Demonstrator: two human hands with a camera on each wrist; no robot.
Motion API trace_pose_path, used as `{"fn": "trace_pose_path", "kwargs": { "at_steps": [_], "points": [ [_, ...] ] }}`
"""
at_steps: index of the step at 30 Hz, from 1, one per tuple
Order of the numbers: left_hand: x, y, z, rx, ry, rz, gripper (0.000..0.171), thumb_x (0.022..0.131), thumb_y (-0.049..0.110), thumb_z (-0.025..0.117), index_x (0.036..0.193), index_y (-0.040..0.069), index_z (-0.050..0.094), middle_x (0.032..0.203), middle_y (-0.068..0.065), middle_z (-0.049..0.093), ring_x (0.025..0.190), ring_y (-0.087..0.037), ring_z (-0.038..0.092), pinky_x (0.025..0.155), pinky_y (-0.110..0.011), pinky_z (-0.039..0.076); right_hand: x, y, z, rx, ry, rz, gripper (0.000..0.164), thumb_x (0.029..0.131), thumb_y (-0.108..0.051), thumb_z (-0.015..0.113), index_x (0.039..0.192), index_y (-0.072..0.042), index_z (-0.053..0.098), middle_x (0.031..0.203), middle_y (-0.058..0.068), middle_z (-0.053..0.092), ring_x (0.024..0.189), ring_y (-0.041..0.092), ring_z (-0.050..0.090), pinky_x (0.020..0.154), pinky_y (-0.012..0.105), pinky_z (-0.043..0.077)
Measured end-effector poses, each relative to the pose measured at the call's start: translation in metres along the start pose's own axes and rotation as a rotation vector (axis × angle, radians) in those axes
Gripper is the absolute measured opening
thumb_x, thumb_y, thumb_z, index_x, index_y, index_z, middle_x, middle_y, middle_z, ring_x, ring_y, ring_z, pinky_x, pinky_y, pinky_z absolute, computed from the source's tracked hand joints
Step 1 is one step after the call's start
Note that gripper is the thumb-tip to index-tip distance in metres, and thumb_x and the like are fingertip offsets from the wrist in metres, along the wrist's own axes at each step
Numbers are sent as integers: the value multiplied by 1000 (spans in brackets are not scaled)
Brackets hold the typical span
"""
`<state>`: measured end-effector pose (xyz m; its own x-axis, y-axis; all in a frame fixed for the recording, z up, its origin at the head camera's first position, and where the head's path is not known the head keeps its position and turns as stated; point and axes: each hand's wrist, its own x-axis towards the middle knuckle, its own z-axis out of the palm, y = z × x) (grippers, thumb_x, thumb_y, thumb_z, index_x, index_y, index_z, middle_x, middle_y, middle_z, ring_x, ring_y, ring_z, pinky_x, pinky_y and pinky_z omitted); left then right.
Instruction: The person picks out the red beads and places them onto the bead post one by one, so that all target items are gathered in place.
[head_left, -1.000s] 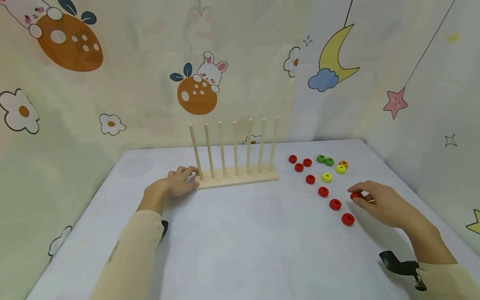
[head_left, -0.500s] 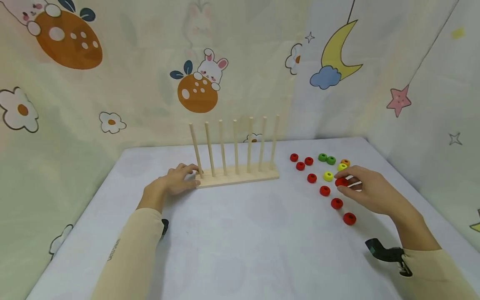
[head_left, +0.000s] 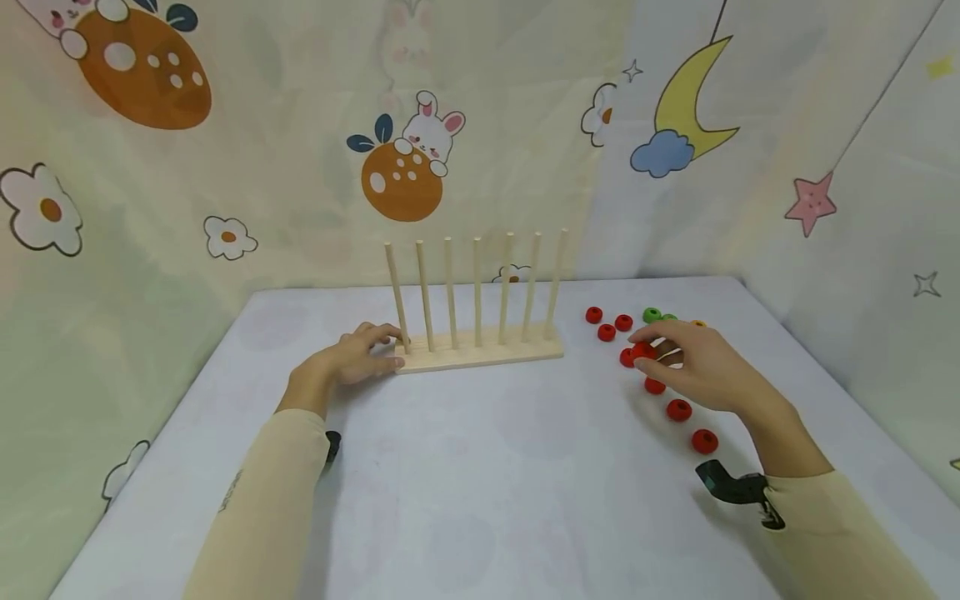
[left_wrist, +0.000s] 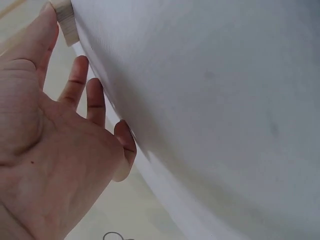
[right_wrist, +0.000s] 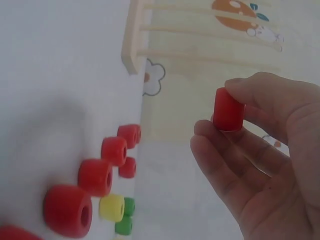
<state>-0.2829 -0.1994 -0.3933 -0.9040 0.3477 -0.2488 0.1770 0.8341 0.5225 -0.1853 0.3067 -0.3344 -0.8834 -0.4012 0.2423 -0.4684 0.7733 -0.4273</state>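
A wooden peg stand (head_left: pixel 483 356) with several upright pegs stands toward the back of the white table. My left hand (head_left: pixel 358 355) grips the left end of its base, thumb at the front and index finger behind. In the left wrist view the thumb (left_wrist: pixel 42 32) touches the base's corner (left_wrist: pixel 66 22), and the other fingers spread beside the table edge. My right hand (head_left: pixel 701 367) pinches a red bead (right_wrist: pixel 229 110) between thumb and fingers, raised above the table. Below it, other red beads (head_left: pixel 678 409) lie in a slanting line, partly hidden by the hand.
Green beads (head_left: pixel 652 315) and an orange bead (head_left: pixel 698 323) lie behind my right hand. A yellow bead (right_wrist: pixel 112 207) shows in the right wrist view. A cloth wall (head_left: pixel 300 167) with cartoon prints rises behind the table (head_left: pixel 465 483).
My right hand has moved left and away from me, carrying the red bead from the right side across the other beads. The left hand stays on the stand. The head view shifts slightly.
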Motion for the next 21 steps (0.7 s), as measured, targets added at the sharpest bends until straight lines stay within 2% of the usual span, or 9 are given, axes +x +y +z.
{"fn": "trace_pose_path", "kwargs": {
  "at_steps": [6, 11, 16, 21],
  "points": [
    [0, -3, -1, -3, -4, 23, 57, 99, 51, 63, 148, 29, 44, 154, -15, 37, 143, -50, 30, 109, -75, 28, 10, -9, 8, 91, -16, -18, 29, 97, -19, 72, 125, -14, 65, 117, 0, 67, 99, 19, 71, 87, 41, 60],
    [-1, -5, -2, 34, 1, 3, 57, 98, 54, 63, 147, 33, 46, 154, -12, 40, 142, -48, 31, 105, -77, 31, 17, -14, 19, 125, -28, -23, 28, 99, -25, 71, 126, -19, 65, 120, -2, 67, 100, 16, 70, 88, 34, 58],
    [0, -4, -1, 45, 21, -12, 56, 96, 57, 64, 145, 36, 47, 153, -8, 41, 141, -44, 31, 102, -79, 31, 23, -19, 27, 131, 9, -36, 29, 97, -18, 73, 125, -20, 65, 118, -4, 69, 94, 14, 70, 84, 29, 58],
    [-3, -4, -2, 29, 28, -10, 55, 97, 57, 63, 145, 37, 47, 155, -9, 40, 142, -45, 30, 103, -79, 30, 38, -29, 33, 157, 35, -128, 28, 95, -11, 74, 122, -15, 67, 115, -2, 69, 92, 16, 70, 85, 35, 60]
  ]
}}
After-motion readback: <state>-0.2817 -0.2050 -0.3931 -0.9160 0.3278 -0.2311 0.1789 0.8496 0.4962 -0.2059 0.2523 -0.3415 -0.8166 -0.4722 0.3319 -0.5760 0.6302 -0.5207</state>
